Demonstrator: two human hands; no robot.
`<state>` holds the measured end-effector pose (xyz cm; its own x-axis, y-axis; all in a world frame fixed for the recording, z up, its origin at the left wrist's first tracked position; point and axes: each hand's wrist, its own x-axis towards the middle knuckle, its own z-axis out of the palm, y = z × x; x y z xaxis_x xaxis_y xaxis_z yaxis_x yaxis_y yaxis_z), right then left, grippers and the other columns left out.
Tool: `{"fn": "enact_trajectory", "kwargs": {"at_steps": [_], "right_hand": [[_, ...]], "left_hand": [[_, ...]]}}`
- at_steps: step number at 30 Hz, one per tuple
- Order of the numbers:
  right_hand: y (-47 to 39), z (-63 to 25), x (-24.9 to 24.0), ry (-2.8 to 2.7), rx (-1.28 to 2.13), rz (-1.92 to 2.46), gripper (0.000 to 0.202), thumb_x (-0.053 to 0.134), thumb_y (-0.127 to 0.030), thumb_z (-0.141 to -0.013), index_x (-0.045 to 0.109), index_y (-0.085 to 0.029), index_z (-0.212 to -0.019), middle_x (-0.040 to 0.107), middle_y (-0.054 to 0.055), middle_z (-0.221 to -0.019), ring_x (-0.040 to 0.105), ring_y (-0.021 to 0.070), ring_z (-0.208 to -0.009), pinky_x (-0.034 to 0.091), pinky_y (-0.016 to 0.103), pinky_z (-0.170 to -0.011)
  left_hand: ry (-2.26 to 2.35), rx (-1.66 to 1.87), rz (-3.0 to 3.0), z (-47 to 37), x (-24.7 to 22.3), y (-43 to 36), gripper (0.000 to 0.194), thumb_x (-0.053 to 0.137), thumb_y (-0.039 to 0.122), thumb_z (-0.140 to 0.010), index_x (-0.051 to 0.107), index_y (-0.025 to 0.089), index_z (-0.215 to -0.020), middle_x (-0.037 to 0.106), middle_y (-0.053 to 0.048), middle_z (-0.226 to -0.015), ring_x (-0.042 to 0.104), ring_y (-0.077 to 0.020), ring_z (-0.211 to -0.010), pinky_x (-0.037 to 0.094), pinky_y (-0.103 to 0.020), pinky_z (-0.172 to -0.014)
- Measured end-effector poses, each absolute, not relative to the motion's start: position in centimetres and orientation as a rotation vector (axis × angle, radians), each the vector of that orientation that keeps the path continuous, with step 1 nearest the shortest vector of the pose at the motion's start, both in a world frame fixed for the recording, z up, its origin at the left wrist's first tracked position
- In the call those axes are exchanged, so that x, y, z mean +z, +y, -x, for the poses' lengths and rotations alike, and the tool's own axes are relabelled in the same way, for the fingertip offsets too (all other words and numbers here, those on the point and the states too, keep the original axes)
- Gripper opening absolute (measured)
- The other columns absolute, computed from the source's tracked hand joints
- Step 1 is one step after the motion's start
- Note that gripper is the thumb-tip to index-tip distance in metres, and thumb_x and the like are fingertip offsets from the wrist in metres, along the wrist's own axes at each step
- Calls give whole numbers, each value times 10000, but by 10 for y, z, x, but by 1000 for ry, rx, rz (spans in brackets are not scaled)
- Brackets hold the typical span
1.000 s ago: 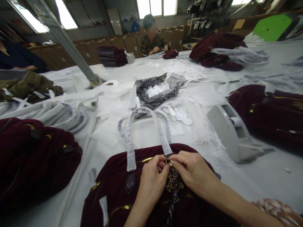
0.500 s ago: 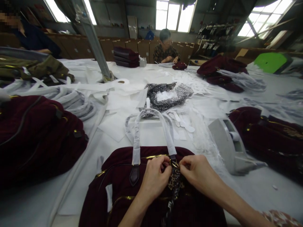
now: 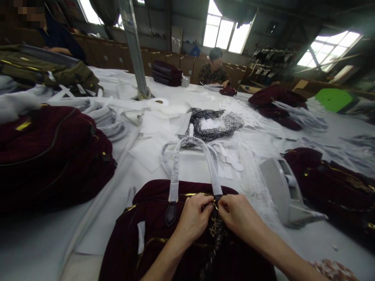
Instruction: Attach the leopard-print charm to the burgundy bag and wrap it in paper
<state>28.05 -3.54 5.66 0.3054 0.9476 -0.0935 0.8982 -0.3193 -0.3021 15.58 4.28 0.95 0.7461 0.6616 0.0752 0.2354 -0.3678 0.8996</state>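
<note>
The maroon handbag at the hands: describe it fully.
The handbag lies with handles pointing away from the person. Its maroon body looks like soft fabric, with gold zippers and a dark, leathery pointed tab. The handles are wrapped in whitish film. A white strip lies at its left. The left hand and right hand pinch gold hardware at the right handle base, by a leopard-print piece and braided strap.

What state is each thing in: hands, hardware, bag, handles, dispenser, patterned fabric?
Left hand, pinched at gold hardware.
Right hand, pinched at gold hardware.
Gold hardware, mostly hidden; open or shut unclear.
Near maroon bag, lying under the working hands.
Bag handles, wrapped, standing up.
Grey tape dispenser, untouched.
Black-and-white fabric, loosely bunched.
</note>
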Motion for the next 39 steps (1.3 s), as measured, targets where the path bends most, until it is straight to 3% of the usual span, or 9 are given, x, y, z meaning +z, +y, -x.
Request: {"fn": "enact_trajectory", "kwargs": {"at_steps": [9, 19, 25, 39], "right_hand": [[-43, -276, 70, -1565, 369, 2533, 207, 449, -145, -712, 578, -172, -552, 633, 54, -568, 568, 151, -529, 310, 240, -522], [-38, -276, 59, -1661, 306, 2474, 266, 422, -176, -784, 536, -173, -544, 609, 42, -557, 548, 139, -509, 298, 237, -509], [-44, -280, 53, -1601, 363, 2374, 255, 422, -189, -815, 613, -179, -647, 633, 32, -633, 574, 150, -584, 359, 230, -557], [-45, -278, 47, -1566, 409, 2262, 258, 422, -185, -852, 641, -185, -716, 636, 25, -689, 585, 153, -640, 391, 240, -609]], "left_hand": [[732, 564, -1888, -155, 11, 40, 243, 504, 139, -754, 669, 253, -891, 635, 1, -804, 556, -166, -808, 394, -262, -700], [631, 562, -1885, -153, 12, 44, 282, 421, 129, -792, 671, 238, -862, 617, -11, -785, 554, -146, -766, 399, -258, -712], [751, 530, -1917, -154, 8, 43, 147, 465, 138, -750, 594, 205, -774, 607, -4, -772, 547, -160, -754, 399, -259, -674], [691, 528, -2055, -155, 9, 46, 144, 390, 125, -809, 490, 212, -753, 550, 7, -761, 513, -145, -737, 364, -256, -685]]}}
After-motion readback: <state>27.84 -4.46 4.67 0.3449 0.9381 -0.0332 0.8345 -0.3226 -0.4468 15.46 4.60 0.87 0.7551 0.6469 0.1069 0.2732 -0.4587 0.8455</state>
